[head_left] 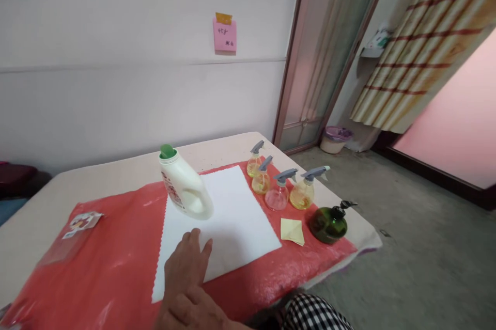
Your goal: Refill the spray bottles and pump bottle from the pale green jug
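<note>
My left hand lies flat, palm down, on the near edge of a white cloth, fingers stretched toward a white detergent bottle with a green cap. The bottle stands on the cloth's far left corner, a short gap beyond my fingertips. My right hand comes in from the lower right and rests across the back of my left wrist, its fingers lying loosely flat with nothing in them. The cloth is spread on a red mat that covers the table.
Several small spray bottles stand at the cloth's right edge, with a dark green pump bottle and a folded yellow cloth near the table's right corner. A small packet lies at left. A basin sits on the floor by the door.
</note>
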`<state>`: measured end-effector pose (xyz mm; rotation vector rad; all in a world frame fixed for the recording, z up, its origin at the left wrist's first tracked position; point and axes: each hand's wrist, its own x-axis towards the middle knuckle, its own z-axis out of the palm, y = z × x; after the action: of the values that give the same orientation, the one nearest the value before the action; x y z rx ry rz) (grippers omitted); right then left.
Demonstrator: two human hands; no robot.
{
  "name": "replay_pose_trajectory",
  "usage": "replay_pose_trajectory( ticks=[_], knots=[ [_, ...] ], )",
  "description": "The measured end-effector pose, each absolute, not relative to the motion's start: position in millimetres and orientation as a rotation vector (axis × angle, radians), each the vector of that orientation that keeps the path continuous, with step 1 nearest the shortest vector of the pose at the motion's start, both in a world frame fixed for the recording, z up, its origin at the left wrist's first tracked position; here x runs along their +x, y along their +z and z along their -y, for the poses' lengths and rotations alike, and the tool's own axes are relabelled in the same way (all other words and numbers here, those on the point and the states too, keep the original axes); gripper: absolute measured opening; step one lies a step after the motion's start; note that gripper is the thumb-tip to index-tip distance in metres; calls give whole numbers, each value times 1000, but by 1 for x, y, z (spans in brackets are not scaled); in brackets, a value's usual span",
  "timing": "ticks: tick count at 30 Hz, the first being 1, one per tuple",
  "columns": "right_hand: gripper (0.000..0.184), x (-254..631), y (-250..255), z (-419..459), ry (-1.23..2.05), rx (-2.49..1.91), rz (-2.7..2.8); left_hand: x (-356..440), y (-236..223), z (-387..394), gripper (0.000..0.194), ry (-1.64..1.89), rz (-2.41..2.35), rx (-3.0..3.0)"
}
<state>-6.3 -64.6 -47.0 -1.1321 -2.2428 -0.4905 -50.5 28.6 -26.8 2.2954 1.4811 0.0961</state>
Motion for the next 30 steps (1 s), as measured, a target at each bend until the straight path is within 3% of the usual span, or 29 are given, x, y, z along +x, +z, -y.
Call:
replay_pose_trajectory(
  ticks=[4,10,13,16,17,19,22,30],
  knots=[
    [9,-6,-40,60,-285,-1331,2239,-50,-26,-29,42,147,-1491,2234],
    [15,7,-43,52,-154,-1414,2068,-54,-31,-43,41,418,-1407,2012],
    [25,39,-37,46,-75,-1405,1830,-55,-28,-44,53,593,-1324,1794],
    [10,82,-21,38,308,-1437,1259,-54,-19,-37,77,735,-1254,1628],
    [16,96,-15,34,426,-1401,1079,-54,-16,-34,86,777,-1233,1596],
    [47,120,-7,28,567,-1318,825,-52,-12,-28,99,859,-1200,1561],
    [82,140,-4,24,641,-1243,711,-52,-9,-25,105,918,-1177,1549],
    [97,135,-12,22,755,-1278,823,-56,-15,-28,98,912,-1133,1572]
  ],
)
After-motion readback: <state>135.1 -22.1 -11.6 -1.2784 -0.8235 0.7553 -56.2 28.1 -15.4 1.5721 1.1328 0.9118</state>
